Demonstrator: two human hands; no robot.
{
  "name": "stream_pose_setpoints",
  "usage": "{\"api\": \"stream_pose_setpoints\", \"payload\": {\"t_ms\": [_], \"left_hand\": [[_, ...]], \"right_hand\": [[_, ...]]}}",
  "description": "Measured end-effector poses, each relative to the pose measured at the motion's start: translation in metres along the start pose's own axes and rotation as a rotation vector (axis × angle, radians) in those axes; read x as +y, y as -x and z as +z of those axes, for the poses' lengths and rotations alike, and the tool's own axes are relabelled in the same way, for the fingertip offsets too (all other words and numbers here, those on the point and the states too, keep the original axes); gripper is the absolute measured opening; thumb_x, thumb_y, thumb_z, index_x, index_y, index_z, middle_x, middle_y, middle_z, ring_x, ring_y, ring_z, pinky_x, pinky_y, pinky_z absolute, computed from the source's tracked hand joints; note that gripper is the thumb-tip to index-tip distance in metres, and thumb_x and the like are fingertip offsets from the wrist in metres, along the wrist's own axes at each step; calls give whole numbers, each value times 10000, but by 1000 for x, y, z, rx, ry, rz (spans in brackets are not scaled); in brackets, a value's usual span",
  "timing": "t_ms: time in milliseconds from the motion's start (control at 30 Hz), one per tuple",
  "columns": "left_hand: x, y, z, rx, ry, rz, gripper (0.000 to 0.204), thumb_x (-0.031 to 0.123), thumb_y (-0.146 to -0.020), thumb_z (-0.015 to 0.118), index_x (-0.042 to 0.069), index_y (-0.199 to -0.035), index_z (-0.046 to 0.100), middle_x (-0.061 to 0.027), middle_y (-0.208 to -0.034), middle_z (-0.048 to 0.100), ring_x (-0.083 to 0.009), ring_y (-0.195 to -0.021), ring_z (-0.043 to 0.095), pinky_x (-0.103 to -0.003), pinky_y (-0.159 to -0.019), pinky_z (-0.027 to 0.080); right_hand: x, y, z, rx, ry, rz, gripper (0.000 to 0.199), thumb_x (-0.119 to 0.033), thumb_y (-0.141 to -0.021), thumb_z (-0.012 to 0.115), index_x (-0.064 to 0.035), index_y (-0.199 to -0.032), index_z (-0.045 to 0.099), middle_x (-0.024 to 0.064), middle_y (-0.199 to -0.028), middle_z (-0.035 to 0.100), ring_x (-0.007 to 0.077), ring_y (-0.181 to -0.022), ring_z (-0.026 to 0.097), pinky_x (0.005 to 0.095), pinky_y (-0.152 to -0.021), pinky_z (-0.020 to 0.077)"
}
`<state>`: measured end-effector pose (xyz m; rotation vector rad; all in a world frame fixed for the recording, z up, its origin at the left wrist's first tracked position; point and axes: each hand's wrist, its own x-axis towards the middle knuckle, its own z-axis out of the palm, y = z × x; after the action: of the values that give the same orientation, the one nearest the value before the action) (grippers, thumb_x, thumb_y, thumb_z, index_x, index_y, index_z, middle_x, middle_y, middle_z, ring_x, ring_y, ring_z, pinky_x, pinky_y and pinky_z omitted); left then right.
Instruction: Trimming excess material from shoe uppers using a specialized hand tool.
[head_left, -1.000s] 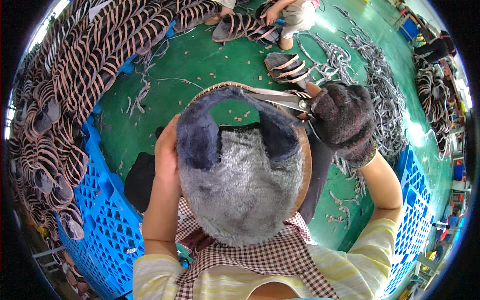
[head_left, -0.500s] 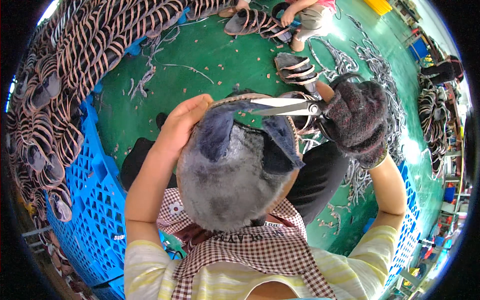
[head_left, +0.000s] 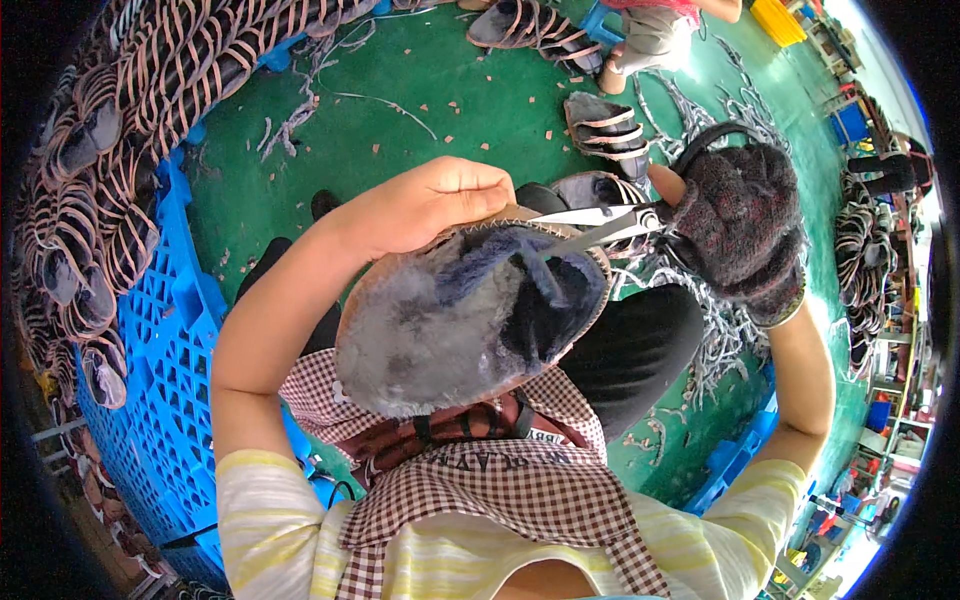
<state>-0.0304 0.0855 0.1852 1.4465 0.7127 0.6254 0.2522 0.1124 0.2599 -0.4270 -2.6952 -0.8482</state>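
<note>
A grey fur-lined slipper with a tan, zigzag-stitched edge is held above my lap, its fluffy inside facing up. My bare left hand pinches the far rim, thumb and fingers closed on it. In a dark knitted glove, my right hand grips a pair of scissors by the dark handles. The parted blades point left at the slipper's far right edge, one along the rim and the other over the dark blue lining. Whether they touch the fur I cannot tell.
Striped stacks of slippers rise at the left beside a blue plastic pallet. Grey trimmings lie on the green floor at my right. More slippers rest ahead, near another person.
The slipper has tilted and turned, and my left hand has shifted right along its rim. My right hand with the scissors has moved slightly right. The other person's hand has left the slippers ahead.
</note>
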Motion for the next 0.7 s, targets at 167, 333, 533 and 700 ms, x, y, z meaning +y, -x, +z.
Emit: {"api": "stream_pose_setpoints", "payload": {"t_ms": [167,333,533,700], "left_hand": [[9,-17,4,-131,-109,-37,281,236,-935,435,8,-785,501,47,-713,467,-39,-696,402,-207,-626,359],[2,-29,2,-213,-100,24,288,239,-934,439,1,-787,509,41,-709,474,-45,-690,407,-217,-623,366],[7,-36,9,-225,-224,24,222,176,-913,445,2,-797,517,41,-705,477,-53,-689,421,-224,-619,373],[18,-40,10,-192,-248,-107,204,166,-903,457,4,-795,517,39,-701,470,-60,-663,423,-231,-607,380]], "right_hand": [[-7,-16,11,143,2,17,198,-171,-678,687,-109,-847,604,51,-673,519,250,-612,511,387,-502,367],[-5,-28,7,114,-86,-142,283,-172,-658,681,-157,-938,639,34,-702,547,226,-617,526,359,-485,386],[-8,-24,17,-20,-332,81,311,-221,-579,697,-150,-876,637,22,-760,587,227,-644,554,346,-517,417],[-11,-42,15,48,-280,-70,247,-235,-587,701,-151,-807,629,14,-752,595,222,-670,560,335,-569,459]]}}
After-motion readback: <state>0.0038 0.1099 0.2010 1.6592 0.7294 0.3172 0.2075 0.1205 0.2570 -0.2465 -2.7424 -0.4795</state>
